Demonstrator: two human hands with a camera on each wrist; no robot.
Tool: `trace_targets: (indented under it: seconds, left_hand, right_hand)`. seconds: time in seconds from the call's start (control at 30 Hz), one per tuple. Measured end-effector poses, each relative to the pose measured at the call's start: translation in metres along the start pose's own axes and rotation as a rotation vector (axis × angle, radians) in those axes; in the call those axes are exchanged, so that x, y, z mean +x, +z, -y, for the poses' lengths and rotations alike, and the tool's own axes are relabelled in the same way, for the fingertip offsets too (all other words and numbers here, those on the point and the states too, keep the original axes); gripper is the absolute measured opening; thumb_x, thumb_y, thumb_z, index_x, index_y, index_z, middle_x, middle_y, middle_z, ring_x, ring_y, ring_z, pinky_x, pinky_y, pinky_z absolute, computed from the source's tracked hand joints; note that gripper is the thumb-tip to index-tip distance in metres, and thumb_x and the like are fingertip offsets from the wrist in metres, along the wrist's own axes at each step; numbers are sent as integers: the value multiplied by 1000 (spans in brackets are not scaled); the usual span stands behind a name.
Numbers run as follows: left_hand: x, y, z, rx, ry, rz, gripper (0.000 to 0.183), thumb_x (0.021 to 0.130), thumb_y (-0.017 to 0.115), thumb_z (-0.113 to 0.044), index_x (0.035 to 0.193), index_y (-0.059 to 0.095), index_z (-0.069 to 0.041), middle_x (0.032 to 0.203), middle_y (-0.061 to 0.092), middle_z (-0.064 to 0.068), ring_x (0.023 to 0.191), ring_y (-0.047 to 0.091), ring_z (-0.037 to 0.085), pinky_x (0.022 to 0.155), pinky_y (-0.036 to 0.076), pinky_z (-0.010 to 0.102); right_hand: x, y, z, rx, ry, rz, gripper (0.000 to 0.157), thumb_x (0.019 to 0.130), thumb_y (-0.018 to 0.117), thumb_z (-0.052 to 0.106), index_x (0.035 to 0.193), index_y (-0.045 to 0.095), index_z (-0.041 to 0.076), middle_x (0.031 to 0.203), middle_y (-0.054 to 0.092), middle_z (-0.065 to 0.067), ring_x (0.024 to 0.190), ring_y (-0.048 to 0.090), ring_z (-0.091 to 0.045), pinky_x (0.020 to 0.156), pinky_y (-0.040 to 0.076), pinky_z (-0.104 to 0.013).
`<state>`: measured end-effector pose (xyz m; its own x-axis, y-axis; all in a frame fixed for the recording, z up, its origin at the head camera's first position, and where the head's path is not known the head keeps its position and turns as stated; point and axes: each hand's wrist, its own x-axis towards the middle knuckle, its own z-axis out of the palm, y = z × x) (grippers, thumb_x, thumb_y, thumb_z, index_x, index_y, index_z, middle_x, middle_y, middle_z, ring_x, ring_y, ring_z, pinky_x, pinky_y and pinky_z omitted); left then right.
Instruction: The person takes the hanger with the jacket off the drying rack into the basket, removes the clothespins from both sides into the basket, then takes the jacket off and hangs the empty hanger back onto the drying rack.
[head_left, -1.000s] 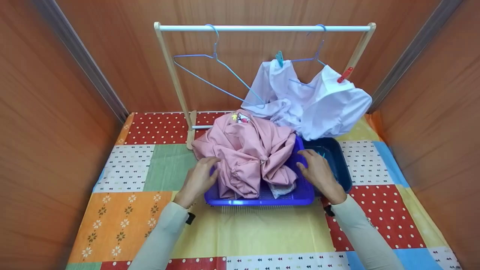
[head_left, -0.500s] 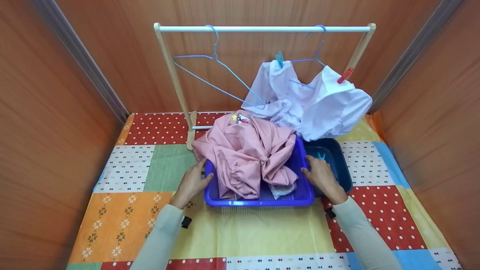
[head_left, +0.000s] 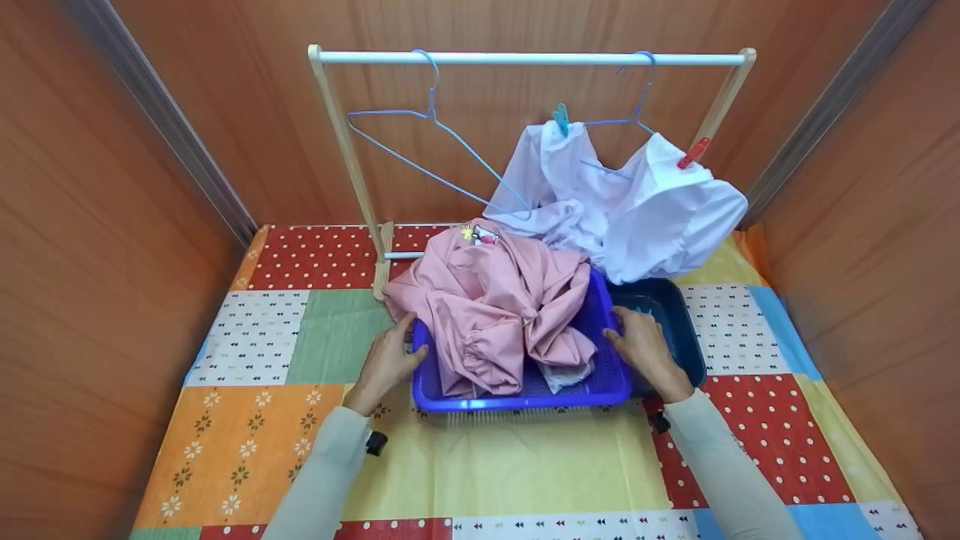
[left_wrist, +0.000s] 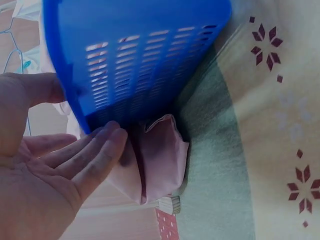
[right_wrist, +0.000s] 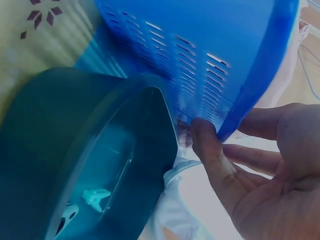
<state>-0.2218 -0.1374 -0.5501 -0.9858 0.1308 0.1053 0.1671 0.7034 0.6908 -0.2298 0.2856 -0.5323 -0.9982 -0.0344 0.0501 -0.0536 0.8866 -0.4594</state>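
A purple-blue plastic basket (head_left: 525,403) sits mid-table, holding a crumpled pink garment (head_left: 484,300) with a cartoon patch. My left hand (head_left: 388,360) grips the basket's left rim, thumb over the edge and fingers against the slotted outer wall. On the opposite side my right hand (head_left: 643,346) holds the right rim the same way. Part of the pink garment (left_wrist: 162,160) spills past the far left corner of the basket in the left wrist view. A small pale patterned cloth (head_left: 564,375) shows beneath the pink one.
A dark teal tub (head_left: 686,330) with clothes pegs (right_wrist: 96,199) stands right beside the basket. Behind is a rack (head_left: 525,57) with a bare hanger (head_left: 442,127) and a white garment (head_left: 660,217) pegged on another hanger. Wooden walls (head_left: 112,315) enclose the patchwork-covered table.
Both hands have moved outward from above the basket to its side rims and taken hold of it. The basket has shifted very slightly to the right.
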Motion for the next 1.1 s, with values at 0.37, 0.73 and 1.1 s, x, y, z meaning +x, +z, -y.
trace_targets:
  seconds: [0.37, 0.73, 1.1]
  left_hand:
    - [29, -19, 3, -12, -6, -73, 61, 86, 71, -21, 139, 50, 1, 135, 57, 23, 120, 57, 40, 102, 45, 54]
    - [74, -24, 16, -189, -144, 20, 85, 87, 71, -31, 153, 27, -4, 157, 29, 23, 145, 31, 40, 119, 27, 53]
    - [102, -11, 32, -418, -273, 178, 92, 92, 64, -44, 159, 10, -10, 164, 15, 19, 153, 13, 34, 124, 15, 51]
  right_hand:
    - [25, -18, 23, -71, -59, -62, 48, 89, 70, 29, 130, 61, 3, 121, 63, -24, 109, 61, -45, 90, 48, -59]
    - [75, -12, 46, 77, -147, -19, 63, 86, 72, 37, 137, 54, 5, 140, 51, -22, 127, 51, -42, 105, 41, -54]
    - [107, -1, 76, 3, -130, 185, 88, 85, 62, 61, 152, 34, 11, 156, 29, -27, 144, 23, -53, 116, 23, -64]
